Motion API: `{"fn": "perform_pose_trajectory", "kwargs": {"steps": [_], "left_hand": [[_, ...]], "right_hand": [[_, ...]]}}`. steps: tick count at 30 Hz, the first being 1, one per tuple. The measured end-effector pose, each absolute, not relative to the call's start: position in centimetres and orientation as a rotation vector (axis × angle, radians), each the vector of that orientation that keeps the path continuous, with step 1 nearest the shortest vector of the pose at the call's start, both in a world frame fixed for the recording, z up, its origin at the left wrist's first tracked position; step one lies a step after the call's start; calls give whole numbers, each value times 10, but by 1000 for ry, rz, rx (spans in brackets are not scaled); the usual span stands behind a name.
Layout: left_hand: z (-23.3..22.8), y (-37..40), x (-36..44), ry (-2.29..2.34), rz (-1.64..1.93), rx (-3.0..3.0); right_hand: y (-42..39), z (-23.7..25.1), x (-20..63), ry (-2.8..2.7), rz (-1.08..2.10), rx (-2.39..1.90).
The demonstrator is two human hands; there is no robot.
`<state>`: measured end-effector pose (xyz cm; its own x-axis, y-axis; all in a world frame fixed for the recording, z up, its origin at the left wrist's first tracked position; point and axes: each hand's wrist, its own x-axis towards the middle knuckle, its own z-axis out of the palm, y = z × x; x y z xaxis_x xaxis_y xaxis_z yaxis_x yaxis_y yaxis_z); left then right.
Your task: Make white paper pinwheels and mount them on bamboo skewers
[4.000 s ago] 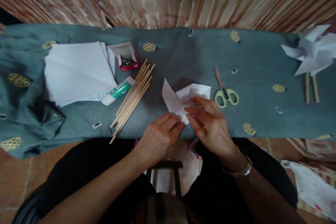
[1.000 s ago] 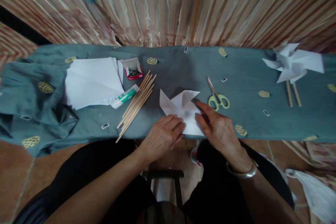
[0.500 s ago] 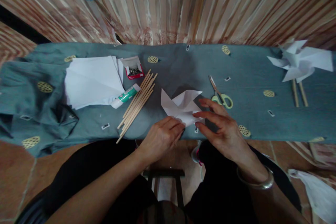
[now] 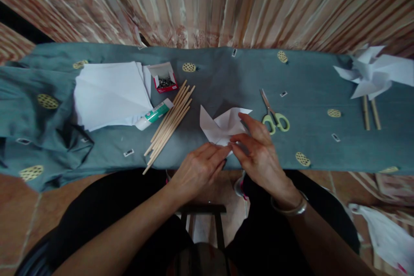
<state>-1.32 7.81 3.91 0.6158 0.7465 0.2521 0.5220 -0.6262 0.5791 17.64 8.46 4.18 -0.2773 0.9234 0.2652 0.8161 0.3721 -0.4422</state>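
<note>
I am watching both hands working on the folded paper, which is lying on the cloth near its front edge. The left hand is resting with its fingers bent and close together, their tips pressing on the paper's near corner. The right hand is lying over the paper's right side; its thumb and forefinger are pinching a flap right where the left fingertips are meeting them, while its other fingers are spreading loosely across the sheet. I cannot tell how much paper is sitting under the right palm.

Just beyond the right fingers, a little to their right, the scissors are lying closed. Left of the left fingers the sticks are lying in a slanted bundle, with the glue touching their far side. Further left the paper stack is sitting, and the pin box is standing open beside it. Well to the right of the right fingers, the pinwheels are lying at the cloth's end.
</note>
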Motion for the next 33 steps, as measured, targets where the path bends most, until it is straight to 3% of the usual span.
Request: {"fn": "perform_pose_trajectory", "kwargs": {"steps": [33], "left_hand": [[40,77,-11,949,636,2530]], "right_hand": [[80,34,174,-2155,223,-1474]]}}
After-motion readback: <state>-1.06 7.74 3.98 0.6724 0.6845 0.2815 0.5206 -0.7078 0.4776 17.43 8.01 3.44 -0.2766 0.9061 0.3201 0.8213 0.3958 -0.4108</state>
